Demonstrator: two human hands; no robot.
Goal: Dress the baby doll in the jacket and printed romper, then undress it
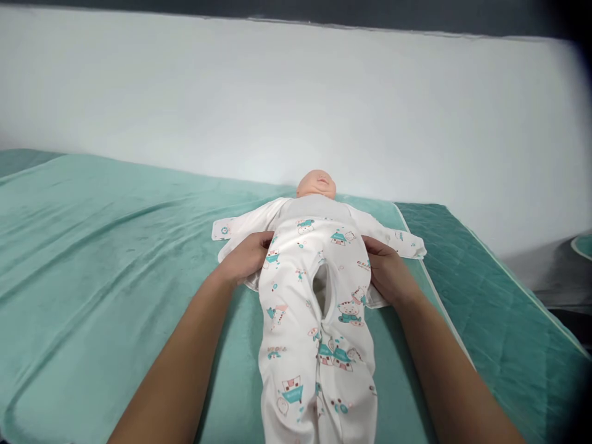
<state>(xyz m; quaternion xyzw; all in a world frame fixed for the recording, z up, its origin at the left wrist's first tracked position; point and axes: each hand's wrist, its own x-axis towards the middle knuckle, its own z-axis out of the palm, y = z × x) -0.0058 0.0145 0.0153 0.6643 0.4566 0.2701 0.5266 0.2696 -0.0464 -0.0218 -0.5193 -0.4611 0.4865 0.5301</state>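
Note:
A baby doll (pixel 316 184) lies on its back, head toward the wall and arms spread. It wears a white long-sleeved top (pixel 259 217) with printed cuffs. Over its belly and legs are white open-crotch baby pants (pixel 296 296), printed with animals and boats, their plain waistband high on the chest. My left hand (pixel 250 254) is closed at the left side of the pants near the hip, its fingertips partly hidden behind the cloth. On the opposite side my right hand (pixel 387 269) grips the pants' edge, fingertips also tucked out of sight. The pants' lower ends run out of view.
A light green sheet (pixel 115 271) with soft creases covers the bed under the doll. To the right lies a darker quilted green cover (pixel 481 290) with a pale edge. The white wall (pixel 277 98) rises directly behind the doll's head.

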